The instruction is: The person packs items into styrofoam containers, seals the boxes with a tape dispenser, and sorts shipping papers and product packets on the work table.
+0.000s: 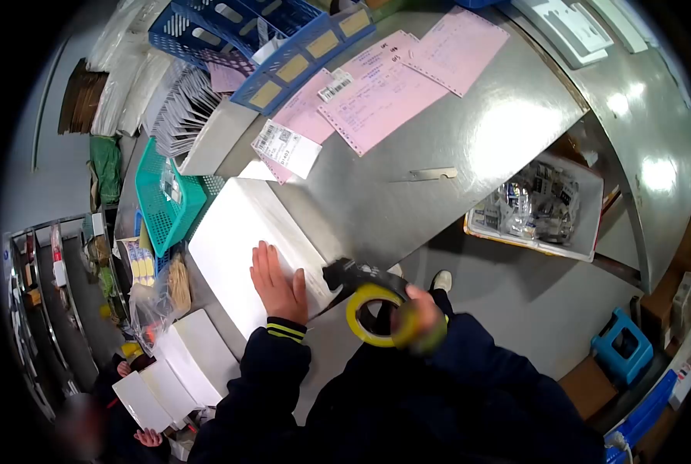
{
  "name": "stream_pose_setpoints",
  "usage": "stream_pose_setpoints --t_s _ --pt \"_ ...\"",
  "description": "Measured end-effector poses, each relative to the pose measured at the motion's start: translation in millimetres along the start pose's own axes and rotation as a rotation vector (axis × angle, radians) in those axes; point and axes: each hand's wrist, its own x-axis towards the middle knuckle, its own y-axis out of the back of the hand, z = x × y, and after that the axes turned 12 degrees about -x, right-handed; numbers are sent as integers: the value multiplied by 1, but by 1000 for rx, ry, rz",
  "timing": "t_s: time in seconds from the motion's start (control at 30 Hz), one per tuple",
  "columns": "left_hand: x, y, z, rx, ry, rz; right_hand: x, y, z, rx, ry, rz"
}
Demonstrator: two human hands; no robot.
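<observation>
My left hand [277,284] lies flat on top of a closed white box [233,232], fingers stretched out and slightly apart. The box sits at the edge of the metal table [469,139]. In my right hand [423,315], blurred by motion, is a black tape dispenser [359,272] with a yellow roll. Its black head is at the right end of the box; whether it touches the box I cannot tell. Beyond the box lie pink printed sheets [384,97] and a white barcode label [287,152]. A small flat metal tool [432,174] rests on the tabletop.
Blue baskets [284,73] and a teal basket [156,209] stand behind. Below the table's right edge sits a bin [542,246] of small plastic packets. A blue stool [622,346] is at right. At lower left, another person's hand [149,438] is by white boxes [199,348].
</observation>
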Motion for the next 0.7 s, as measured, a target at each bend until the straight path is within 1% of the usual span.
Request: stream_pose_setpoints --t_s 0.03,0.13,0.17,0.2,0.3,0.33,0.37,0.43,0.5,0.53,0.57,0.6,0.63,0.67,0.7 --pt "0 -1 1 10 -10 14 -21 5 11 -1 8 -36" --pt "-1 -4 -1 1 -13 18 -46 -9 18 -20 191 -7" --pt "0 -4 -2 -16 -12 21 -51 -17 15 -117 290 35" --pt "1 -3 -2 -5 11 -1 -52 -17 21 118 230 9" --pt "1 -4 -2 -15 10 -1 -56 -14 32 96 249 -19" --pt "0 -6 -4 -29 16 7 -52 -16 38 200 297 -89" --pt "0 -6 -5 -30 9 1 -49 -18 45 206 301 -84" --pt "-1 -7 -7 -63 5 27 -47 -22 63 65 371 33" --pt "-1 -4 0 -73 3 15 -47 -27 73 -5 420 93" --pt "1 -2 3 -80 3 7 -48 -31 75 67 354 104" --pt "2 -2 3 -41 -110 7 -45 -33 73 133 296 108" --pt "11 8 6 -17 -258 -155 -43 -33 72 194 241 113" --pt "20 18 8 10 -401 -316 -37 -29 80 184 236 121" --pt "36 14 -8 -1 -456 -456 -37 -24 91 200 254 135" --pt "63 11 -32 114 -561 -426 -39 -26 93 218 263 151"
